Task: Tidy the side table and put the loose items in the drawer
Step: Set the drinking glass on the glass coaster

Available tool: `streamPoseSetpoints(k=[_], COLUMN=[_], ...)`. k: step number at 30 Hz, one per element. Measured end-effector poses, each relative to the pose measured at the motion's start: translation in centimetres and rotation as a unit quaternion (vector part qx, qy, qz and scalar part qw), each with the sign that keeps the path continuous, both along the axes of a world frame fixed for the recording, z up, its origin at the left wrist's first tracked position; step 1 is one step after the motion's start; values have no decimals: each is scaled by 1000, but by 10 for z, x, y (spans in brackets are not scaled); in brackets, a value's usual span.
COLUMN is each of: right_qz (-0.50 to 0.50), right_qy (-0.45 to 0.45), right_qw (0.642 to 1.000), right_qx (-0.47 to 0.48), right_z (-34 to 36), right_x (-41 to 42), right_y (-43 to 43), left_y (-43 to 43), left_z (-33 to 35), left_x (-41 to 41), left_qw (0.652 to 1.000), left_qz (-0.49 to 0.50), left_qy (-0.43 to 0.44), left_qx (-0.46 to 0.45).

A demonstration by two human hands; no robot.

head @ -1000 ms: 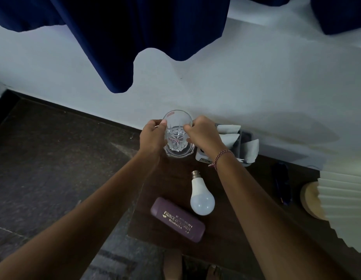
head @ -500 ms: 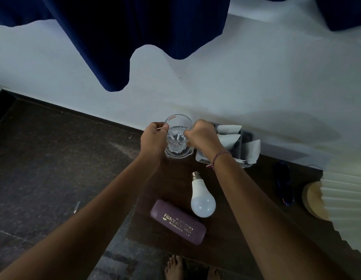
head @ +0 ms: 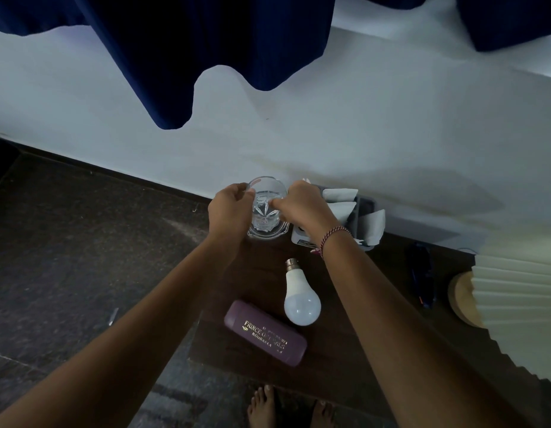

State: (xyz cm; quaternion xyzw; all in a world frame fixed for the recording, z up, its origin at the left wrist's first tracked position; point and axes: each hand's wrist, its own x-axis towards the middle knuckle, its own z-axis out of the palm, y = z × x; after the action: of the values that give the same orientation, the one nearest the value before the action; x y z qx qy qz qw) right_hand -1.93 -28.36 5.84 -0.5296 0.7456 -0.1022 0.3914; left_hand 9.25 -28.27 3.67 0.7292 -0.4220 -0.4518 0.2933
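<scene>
Left hand [head: 229,208] and right hand [head: 302,205] grip a clear cut glass [head: 266,211] from both sides at the dark surface's [head: 345,319] far left corner, hiding its walls. Nearer lie a white bulb [head: 301,299] and purple case [head: 265,332], lettered "PRINCE… ROURKELA", partly illegible.

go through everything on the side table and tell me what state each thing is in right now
Clear cut-glass tumbler: upright, gripped by left hand and right hand.
White LED bulb: lying loose.
Purple rectangular case: closed, lying flat.
Grey tissue holder: holding tissues.
</scene>
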Motion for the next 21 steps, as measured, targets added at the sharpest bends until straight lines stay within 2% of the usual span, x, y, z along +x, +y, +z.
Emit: streamPoseSetpoints(k=[9, 14, 18, 21], right_qz=[-6, -30, -63, -77], right_qy=[-39, -63, -92, -89], right_qw=[999, 997, 991, 985], right_qx=[8, -33, -71, -128], right_z=[30, 39, 40, 36], right_x=[-18, -35, -50, -61], right_y=[21, 44, 75, 99], left_y=[22, 43, 64, 82], left_z=[29, 39, 37, 29], left_x=[-7, -18, -26, -32], left_qw=[996, 992, 993, 995], left_qz=[9, 9, 7, 1], left_qy=[-41, -43, -49, -23], left_qx=[-79, -114, -110, -94])
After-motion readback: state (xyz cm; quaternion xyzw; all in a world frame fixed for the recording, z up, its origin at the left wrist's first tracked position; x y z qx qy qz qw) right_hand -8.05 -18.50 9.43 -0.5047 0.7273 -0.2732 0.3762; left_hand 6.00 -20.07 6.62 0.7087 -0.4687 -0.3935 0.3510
